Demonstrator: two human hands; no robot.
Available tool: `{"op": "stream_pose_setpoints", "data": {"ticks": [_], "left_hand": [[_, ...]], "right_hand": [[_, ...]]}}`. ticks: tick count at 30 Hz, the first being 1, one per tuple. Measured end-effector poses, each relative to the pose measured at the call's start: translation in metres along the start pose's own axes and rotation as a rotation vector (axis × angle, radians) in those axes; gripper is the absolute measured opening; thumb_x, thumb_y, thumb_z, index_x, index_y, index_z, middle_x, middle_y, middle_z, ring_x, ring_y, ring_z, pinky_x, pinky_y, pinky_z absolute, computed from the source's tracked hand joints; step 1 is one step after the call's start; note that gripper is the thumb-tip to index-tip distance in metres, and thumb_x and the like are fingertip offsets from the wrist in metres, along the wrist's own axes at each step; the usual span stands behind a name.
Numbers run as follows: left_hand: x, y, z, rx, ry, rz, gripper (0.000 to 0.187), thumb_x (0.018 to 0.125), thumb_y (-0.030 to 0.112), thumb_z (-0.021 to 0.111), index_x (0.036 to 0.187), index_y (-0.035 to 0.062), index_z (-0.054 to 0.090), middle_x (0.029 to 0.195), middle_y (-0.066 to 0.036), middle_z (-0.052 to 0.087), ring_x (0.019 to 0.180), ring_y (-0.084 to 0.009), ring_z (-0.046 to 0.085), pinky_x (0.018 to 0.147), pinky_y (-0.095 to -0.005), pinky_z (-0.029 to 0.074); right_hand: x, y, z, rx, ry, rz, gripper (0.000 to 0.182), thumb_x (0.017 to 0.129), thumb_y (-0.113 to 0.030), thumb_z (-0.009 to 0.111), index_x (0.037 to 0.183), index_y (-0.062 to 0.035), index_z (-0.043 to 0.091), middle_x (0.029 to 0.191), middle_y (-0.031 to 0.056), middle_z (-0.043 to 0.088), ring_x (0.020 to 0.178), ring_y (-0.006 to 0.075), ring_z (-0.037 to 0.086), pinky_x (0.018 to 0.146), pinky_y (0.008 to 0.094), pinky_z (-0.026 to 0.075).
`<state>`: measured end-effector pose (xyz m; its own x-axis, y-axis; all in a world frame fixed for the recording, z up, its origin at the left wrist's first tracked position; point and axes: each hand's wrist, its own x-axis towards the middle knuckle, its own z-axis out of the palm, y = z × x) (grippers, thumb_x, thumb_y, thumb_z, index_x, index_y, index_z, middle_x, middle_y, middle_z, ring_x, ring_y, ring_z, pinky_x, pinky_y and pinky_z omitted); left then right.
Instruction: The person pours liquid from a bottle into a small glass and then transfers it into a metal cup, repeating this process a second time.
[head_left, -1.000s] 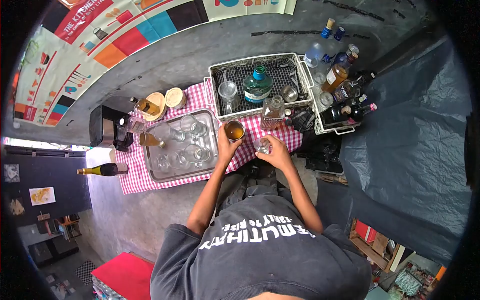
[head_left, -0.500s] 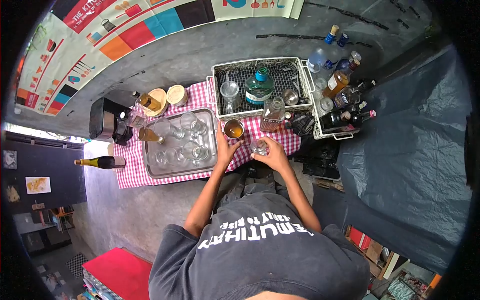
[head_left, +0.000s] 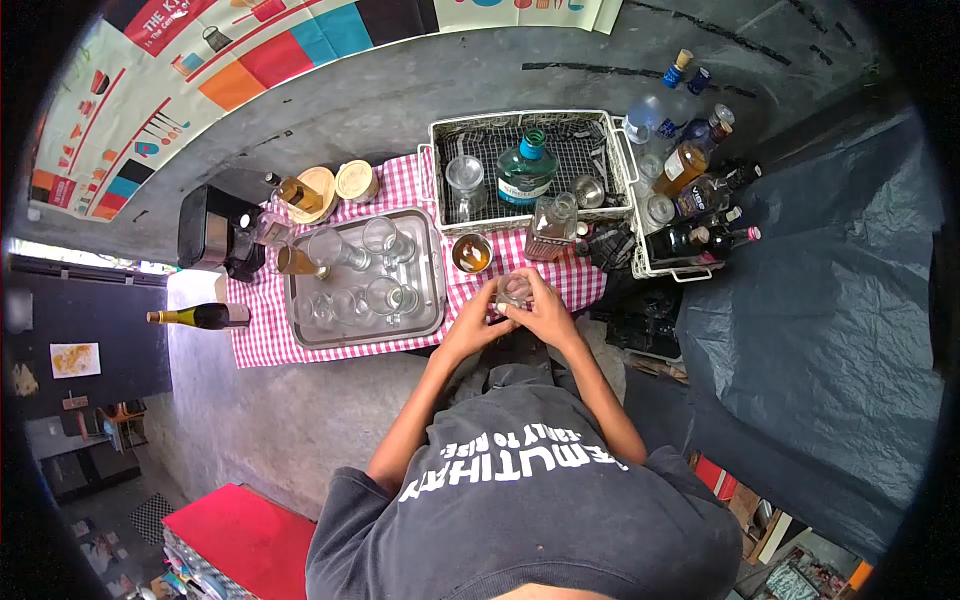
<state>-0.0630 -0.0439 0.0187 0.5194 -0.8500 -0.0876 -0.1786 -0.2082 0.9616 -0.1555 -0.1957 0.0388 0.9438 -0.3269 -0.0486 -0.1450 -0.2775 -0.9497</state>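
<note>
My left hand [head_left: 474,326] and my right hand [head_left: 545,314] meet around a small clear glass [head_left: 514,291] at the table's front edge, fingers curled on both sides of it. Just behind them stands a metal cup [head_left: 471,254] with amber liquid inside. A clear square bottle [head_left: 551,228] is upright behind my right hand. The checkered cloth [head_left: 458,292] lies under these things.
To the left, a metal tray [head_left: 437,290] holds several glasses. Behind, a white wire basket [head_left: 522,220] contains a green bottle [head_left: 525,172] and glasses. Several bottles fill another basket [head_left: 674,268] at right. A wine bottle [head_left: 205,317] stands far left.
My left hand has left the metal cup's side and moved right to the small glass, joining my right hand there. The view has shifted slightly.
</note>
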Motion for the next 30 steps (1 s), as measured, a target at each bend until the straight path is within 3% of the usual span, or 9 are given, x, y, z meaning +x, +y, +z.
{"op": "stream_pose_setpoints", "data": {"ticks": [4, 6, 7, 13, 21, 23, 24, 25, 30], "left_hand": [[0.007, 0.01, 0.0, -0.058, 0.063, -0.062, 0.066, 0.077, 0.008, 0.069, 0.136, 0.0022, 0.04, 0.114, -0.021, 0.063, 0.103, -0.0305, 0.066, 0.085, -0.0364, 0.052], [0.01, 0.015, -0.002, -0.005, 0.133, 0.069, 0.059, 0.078, 0.006, 0.068, 0.132, 0.002, 0.044, 0.106, -0.02, 0.066, 0.096, -0.0299, 0.069, 0.078, -0.0349, 0.053], [0.011, 0.018, -0.002, -0.008, 0.131, 0.07, 0.059, 0.078, 0.006, 0.068, 0.132, 0.002, 0.044, 0.106, -0.02, 0.066, 0.096, -0.0299, 0.069, 0.078, -0.0349, 0.053], [0.02, 0.031, -0.008, 0.031, 0.234, 0.134, 0.053, 0.075, 0.005, 0.07, 0.124, 0.0001, 0.051, 0.107, -0.021, 0.066, 0.101, -0.0267, 0.068, 0.081, -0.0345, 0.052], [0.035, 0.046, -0.027, 0.003, 0.322, 0.087, 0.045, 0.076, 0.013, 0.076, 0.114, -0.001, 0.056, 0.095, -0.016, 0.069, 0.09, -0.0231, 0.069, 0.077, -0.0337, 0.052], [0.039, 0.045, -0.031, -0.082, 0.364, 0.084, 0.043, 0.077, 0.013, 0.076, 0.112, -0.0013, 0.056, 0.094, -0.014, 0.069, 0.088, -0.0191, 0.068, 0.076, -0.0327, 0.053], [0.042, 0.045, -0.031, -0.09, 0.381, 0.082, 0.041, 0.078, 0.01, 0.074, 0.113, -0.0014, 0.056, 0.095, -0.013, 0.069, 0.088, -0.016, 0.068, 0.075, -0.0311, 0.053], [0.044, 0.044, -0.033, -0.092, 0.386, 0.078, 0.041, 0.078, 0.01, 0.074, 0.113, -0.0014, 0.056, 0.095, -0.013, 0.069, 0.088, -0.016, 0.068, 0.075, -0.0311, 0.053], [0.053, 0.036, -0.037, -0.19, 0.435, 0.001, 0.039, 0.08, 0.007, 0.073, 0.114, -0.0016, 0.055, 0.095, -0.01, 0.068, 0.088, -0.0124, 0.065, 0.074, -0.0279, 0.054]], "right_hand": [[0.002, -0.015, -0.002, 0.058, -0.021, 0.035, 0.053, 0.078, -0.017, 0.076, 0.121, -0.0016, 0.048, 0.106, 0.0163, 0.063, 0.101, 0.0281, 0.063, 0.085, 0.0373, 0.05], [0.004, -0.023, -0.006, 0.023, -0.023, 0.0, 0.052, 0.079, -0.016, 0.075, 0.122, -0.0024, 0.049, 0.107, 0.0136, 0.063, 0.101, 0.0243, 0.063, 0.084, 0.0363, 0.05], [0.006, -0.025, -0.007, -0.008, -0.028, -0.036, 0.051, 0.079, -0.014, 0.073, 0.123, -0.0032, 0.049, 0.108, 0.0109, 0.063, 0.101, 0.0205, 0.063, 0.084, 0.0353, 0.049], [0.015, -0.042, -0.012, -0.063, 0.008, -0.063, 0.061, 0.076, -0.018, 0.077, 0.127, -0.0039, 0.048, 0.112, 0.0133, 0.063, 0.103, 0.0244, 0.063, 0.087, 0.0373, 0.049], [0.014, -0.08, -0.039, -0.31, 0.061, -0.166, 0.076, 0.075, -0.018, 0.079, 0.14, -0.0044, 0.04, 0.118, 0.0136, 0.062, 0.102, 0.0232, 0.063, 0.09, 0.0346, 0.05], [0.014, -0.107, -0.058, -0.017, -0.047, -0.002, 0.079, 0.075, -0.018, 0.08, 0.142, -0.0048, 0.039, 0.117, 0.0115, 0.062, 0.1, 0.0187, 0.063, 0.089, 0.0324, 0.05], [0.015, -0.113, -0.067, 0.067, -0.063, -0.007, 0.076, 0.077, -0.015, 0.078, 0.141, -0.0042, 0.04, 0.115, 0.0112, 0.063, 0.099, 0.0148, 0.062, 0.088, 0.0315, 0.05], [0.017, -0.123, -0.076, 0.115, -0.031, -0.026, 0.07, 0.078, -0.022, 0.077, 0.138, -0.0045, 0.044, 0.109, 0.0124, 0.066, 0.097, 0.0182, 0.065, 0.086, 0.0327, 0.052], [0.044, -0.126, -0.116, 0.219, 0.207, -0.194, 0.043, 0.082, -0.016, 0.071, 0.119, -0.0005, 0.059, 0.101, 0.0107, 0.068, 0.088, 0.0156, 0.064, 0.083, 0.0293, 0.051]]}}
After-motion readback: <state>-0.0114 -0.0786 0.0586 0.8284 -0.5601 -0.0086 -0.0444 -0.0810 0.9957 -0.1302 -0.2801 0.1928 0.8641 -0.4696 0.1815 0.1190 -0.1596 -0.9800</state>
